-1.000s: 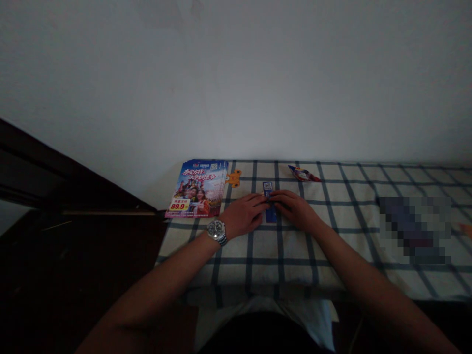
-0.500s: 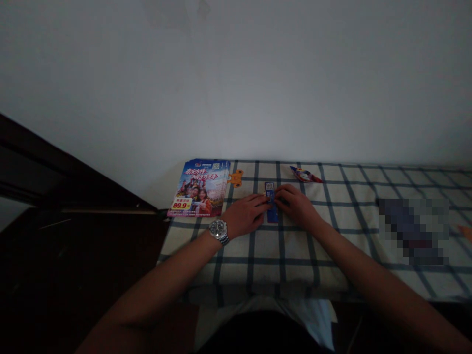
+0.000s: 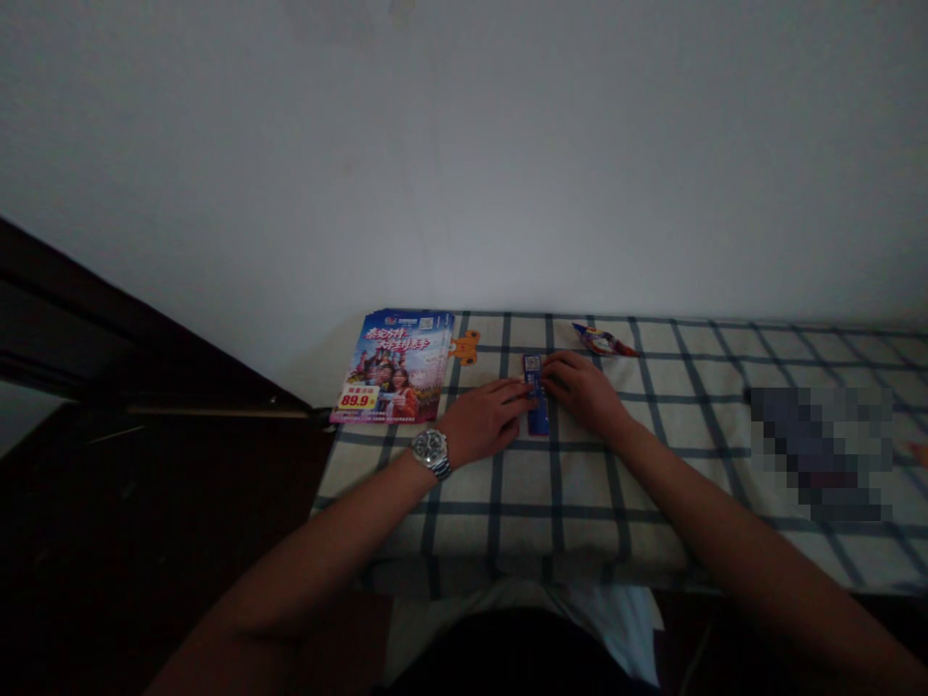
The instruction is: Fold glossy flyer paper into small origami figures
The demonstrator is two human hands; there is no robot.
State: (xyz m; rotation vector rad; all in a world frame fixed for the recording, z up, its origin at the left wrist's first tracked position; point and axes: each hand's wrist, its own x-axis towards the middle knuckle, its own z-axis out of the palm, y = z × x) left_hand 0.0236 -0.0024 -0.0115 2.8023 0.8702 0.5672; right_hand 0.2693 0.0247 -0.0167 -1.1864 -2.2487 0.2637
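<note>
A narrow folded flyer (image 3: pixel 537 421), blue with a QR code at its far end, lies on the plaid cloth in front of me. From the left, my left hand (image 3: pixel 484 418) holds it down, fingers together and their tips on its face; a metal watch (image 3: pixel 430 450) is on that wrist. At its right edge, my right hand (image 3: pixel 584 394) has curled fingers closed on the paper; the thumb is mostly hidden. A stack of flyers (image 3: pixel 391 372), blue and pink with a yellow "89.9" label, lies left of my hands.
An orange bear-shaped piece (image 3: pixel 465 347) lies beside the stack. Behind my right hand is a crumpled colourful wrapper (image 3: pixel 605 340). A pixelated dark object (image 3: pixel 816 454) lies at the right on the plaid cloth (image 3: pixel 507 536). The white wall (image 3: pixel 464 174) borders the far edge.
My right hand's fingers have shifted slightly along the folded flyer's right edge, away from me. My left hand stays on the strip. The view has shifted slightly.
</note>
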